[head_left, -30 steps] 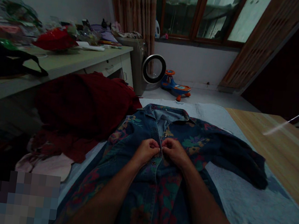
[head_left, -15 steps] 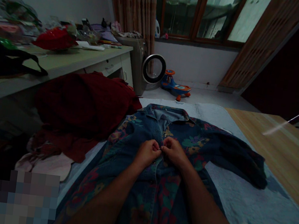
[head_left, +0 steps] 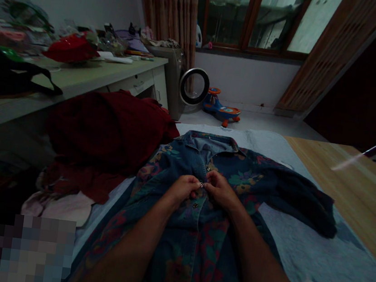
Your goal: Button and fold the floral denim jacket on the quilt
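A dark blue denim shirt (head_left: 172,267) with a floral print lies spread out, its collar at the far end and one sleeve stretched to the right. At the upper front placket, my left hand (head_left: 184,191) pinches the cloth beside a metal button (head_left: 201,185). My right hand (head_left: 219,189) grips the placket just across from it, fingertips close to the same button. Another button (head_left: 208,168) shows above my hands, and a lower button (head_left: 195,205) sits below them. What lies under my fingertips is hidden.
The shirt rests on a pale blue cloth (head_left: 325,249) over a wooden board (head_left: 351,179). Dark red fabric (head_left: 107,131) is heaped to the left, below a cluttered desk (head_left: 114,74). A washing machine with its round door (head_left: 194,87) open and a ride-on toy (head_left: 221,108) stand behind.
The metal button now shows between my fingertips, where it was mostly covered before. My left fingers have straightened slightly, and the button below is more exposed.
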Demonstrator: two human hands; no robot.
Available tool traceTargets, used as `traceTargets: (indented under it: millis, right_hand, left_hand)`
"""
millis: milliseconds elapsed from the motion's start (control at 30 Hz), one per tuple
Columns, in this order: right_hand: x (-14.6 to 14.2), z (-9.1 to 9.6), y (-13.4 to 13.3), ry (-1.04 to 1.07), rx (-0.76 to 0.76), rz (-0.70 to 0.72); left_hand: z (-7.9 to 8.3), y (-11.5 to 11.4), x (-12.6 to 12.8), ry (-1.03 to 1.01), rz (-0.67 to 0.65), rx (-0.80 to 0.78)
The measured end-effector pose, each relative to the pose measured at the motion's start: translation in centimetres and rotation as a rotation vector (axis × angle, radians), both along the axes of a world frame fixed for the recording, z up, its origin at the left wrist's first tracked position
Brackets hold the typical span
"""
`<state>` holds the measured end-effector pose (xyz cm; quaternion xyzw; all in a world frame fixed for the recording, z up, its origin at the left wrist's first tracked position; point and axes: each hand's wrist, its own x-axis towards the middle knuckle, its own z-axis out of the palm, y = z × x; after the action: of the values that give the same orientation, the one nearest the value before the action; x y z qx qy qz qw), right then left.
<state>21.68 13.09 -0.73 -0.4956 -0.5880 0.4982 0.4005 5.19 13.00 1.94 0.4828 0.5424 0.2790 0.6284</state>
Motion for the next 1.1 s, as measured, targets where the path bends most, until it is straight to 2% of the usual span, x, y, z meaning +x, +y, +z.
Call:
traceTargets:
  millis: [67,133,200,300,367,433,567,733,867,1100]
  right_hand:
    - [0.0,-0.3,0.1,-0.036,0.036,0.000]
    - [0.0,-0.6,0.1,-0.072,0.071,0.003]
    - [-0.2,-0.6,0.0,-0.164,0.130,-0.013]
    - [-0.5,-0.4,-0.1,-0.388,0.328,-0.119]
    - [-0.6,-0.1,-0.2,-0.507,0.464,-0.211]
    - [-0.6,0.0,-0.2,-0.587,0.523,-0.259]
    - [-0.5,-0.1,-0.2,-0.747,0.452,-0.222]
    - [-0.5,-0.4,-0.2,-0.911,0.295,-0.200]
    - [-0.2,-0.4,0.1,-0.889,0.265,-0.186]
    - [0.1,-0.3,0.5,-0.883,0.252,-0.157]
  left_hand:
    - [-0.2,0.1,0.0,0.029,-0.028,-0.003]
    - [-0.6,0.1,0.0,0.130,-0.045,0.068]
    - [-0.8,-0.1,0.0,0.313,-0.020,0.290]
    - [-0.6,-0.4,0.1,0.580,-0.019,0.703]
    - [-0.3,-0.7,0.2,0.661,-0.111,0.855]
    - [-0.2,-0.9,0.4,0.703,-0.237,0.923]
    - [-0.2,-0.9,0.7,0.785,-0.393,0.926]
    - [0.4,-0.6,1.1,0.893,-0.421,0.841]
    - [0.8,-0.4,1.5,0.956,-0.395,0.794]
    - [0.2,0.0,1.6,0.999,-0.257,0.679]
